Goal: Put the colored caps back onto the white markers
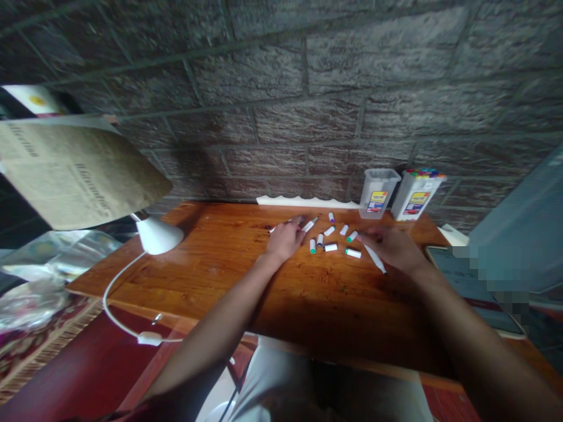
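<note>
My left hand (284,240) rests on the wooden table with its fingers stretched forward. A white marker (309,224) lies beside its thumb and index finger, and another thin white marker (273,229) shows partly from under the fingers. My right hand (393,249) has its fingers closed at the back end of a white marker (375,259), whose dark tip points towards me. Close to those fingertips is a green-ended marker cap (352,237); whether they touch it is unclear. Between the hands lie several loose white caps (330,248) with green, purple or dark ends.
An empty-looking clear container (379,193) and one full of colourful markers (417,197) stand at the back right. A tablet (470,287) lies right. The lamp (160,235) with a newsprint shade stands left, its white cord hanging over the table (211,269). A brick wall closes the back.
</note>
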A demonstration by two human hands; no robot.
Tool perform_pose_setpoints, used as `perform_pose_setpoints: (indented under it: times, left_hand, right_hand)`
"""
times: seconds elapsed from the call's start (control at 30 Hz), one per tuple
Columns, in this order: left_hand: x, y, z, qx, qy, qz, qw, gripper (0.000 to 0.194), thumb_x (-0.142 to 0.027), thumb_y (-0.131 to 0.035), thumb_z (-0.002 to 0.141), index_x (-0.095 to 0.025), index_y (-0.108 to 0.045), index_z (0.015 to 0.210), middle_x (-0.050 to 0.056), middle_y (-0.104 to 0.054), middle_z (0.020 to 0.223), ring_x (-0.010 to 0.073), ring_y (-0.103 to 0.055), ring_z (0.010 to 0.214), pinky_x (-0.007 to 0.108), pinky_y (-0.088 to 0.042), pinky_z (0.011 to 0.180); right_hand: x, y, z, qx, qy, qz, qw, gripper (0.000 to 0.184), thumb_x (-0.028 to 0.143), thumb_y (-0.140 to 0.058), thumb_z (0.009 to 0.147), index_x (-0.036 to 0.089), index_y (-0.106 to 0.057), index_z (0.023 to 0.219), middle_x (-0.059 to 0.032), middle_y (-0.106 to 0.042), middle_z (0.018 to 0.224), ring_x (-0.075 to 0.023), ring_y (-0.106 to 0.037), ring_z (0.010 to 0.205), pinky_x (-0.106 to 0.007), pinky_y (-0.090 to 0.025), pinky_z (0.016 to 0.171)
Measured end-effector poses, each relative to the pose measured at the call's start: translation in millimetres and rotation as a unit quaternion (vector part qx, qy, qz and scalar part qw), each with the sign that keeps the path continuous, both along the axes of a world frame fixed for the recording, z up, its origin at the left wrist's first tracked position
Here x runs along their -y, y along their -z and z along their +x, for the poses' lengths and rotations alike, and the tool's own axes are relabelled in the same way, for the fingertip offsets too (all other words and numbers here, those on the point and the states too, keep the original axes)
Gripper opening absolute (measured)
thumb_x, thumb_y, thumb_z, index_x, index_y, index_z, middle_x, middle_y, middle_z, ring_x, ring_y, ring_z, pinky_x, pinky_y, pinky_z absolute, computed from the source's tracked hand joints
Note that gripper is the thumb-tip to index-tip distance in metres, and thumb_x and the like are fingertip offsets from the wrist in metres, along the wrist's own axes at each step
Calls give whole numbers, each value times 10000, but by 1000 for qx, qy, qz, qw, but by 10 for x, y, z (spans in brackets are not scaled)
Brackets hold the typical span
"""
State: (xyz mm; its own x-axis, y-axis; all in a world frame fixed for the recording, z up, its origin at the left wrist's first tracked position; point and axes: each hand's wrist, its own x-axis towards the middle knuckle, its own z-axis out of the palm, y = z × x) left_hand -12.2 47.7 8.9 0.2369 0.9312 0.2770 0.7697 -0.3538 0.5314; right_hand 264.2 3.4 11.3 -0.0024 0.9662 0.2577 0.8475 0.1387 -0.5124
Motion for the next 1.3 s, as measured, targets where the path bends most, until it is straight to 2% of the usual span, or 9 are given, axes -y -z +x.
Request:
perform_pose_setpoints:
  times: [0.07,0.2,0.3,0.47,0.63,0.83,0.93,1.07,1.3]
  left_hand:
    - [-23,-10,1,190,52,-61,979,281,-272,-669,833,-149,-671,1085,124,-713,1057,206,-685,898,335,-527,843]
    - [22,-62,77,464,136,-245,840,500,-279,-778,748,-134,-610,1196,81,-727,944,106,-668,705,229,-532,690]
    - [104,-82,172,509,166,-311,785,464,-237,-815,707,-126,-644,1124,81,-730,957,110,-685,735,224,-539,704]
    - [165,-48,263,513,178,-340,768,478,-195,-823,693,-133,-618,1121,50,-730,893,108,-691,722,225,-540,689]
    - [194,-25,291,478,191,-341,787,522,-219,-845,657,-162,-601,1115,49,-720,919,135,-703,783,230,-525,686]
    - [216,-5,341,425,228,-293,825,503,-311,-816,692,-166,-604,1124,41,-717,891,108,-657,709,213,-484,629]
    - [147,24,308,364,205,-196,887,393,-393,-730,775,-136,-636,1058,54,-723,841,110,-626,654,235,-475,625]
    - [56,78,221,239,115,29,964,288,-400,-654,836,-139,-685,954,59,-723,827,149,-637,719,269,-480,692]
    - [138,137,277,-25,252,139,958,207,-337,-586,903,-196,-713,988,68,-727,982,208,-634,933,346,-453,866]
  right_hand:
    - [29,-48,-90,-111,-67,10,991,361,560,-593,826,229,-732,861,-32,-721,769,-183,-644,690,-283,-440,597]
    - [89,-95,-306,-351,-145,-74,922,414,568,-660,783,208,-718,979,12,-657,697,-91,-508,525,-229,-380,495]
    - [116,-98,-410,-453,-148,-104,873,421,560,-704,750,195,-720,960,36,-574,645,-53,-395,470,-220,-300,450]
    - [121,-123,-449,-521,-126,-121,836,393,537,-761,694,178,-721,848,42,-512,624,-46,-361,472,-232,-235,434]
    - [115,-111,-460,-555,-134,-135,810,345,500,-783,681,177,-676,739,60,-469,599,-39,-320,463,-225,-212,424]
    - [96,-87,-454,-539,-166,-134,815,309,439,-792,696,159,-676,756,71,-432,552,-36,-342,464,-190,-243,418]
    - [51,-157,-362,-593,-132,-97,788,283,391,-801,689,159,-642,716,65,-465,568,-27,-331,450,-168,-246,390]
    - [-23,-275,-173,-682,-40,-42,729,243,339,-766,701,181,-581,709,64,-512,568,-27,-343,419,-141,-249,341]
    - [-49,-243,-169,-681,19,-48,730,230,390,-716,777,189,-610,814,20,-665,651,-48,-429,401,-169,-443,406]
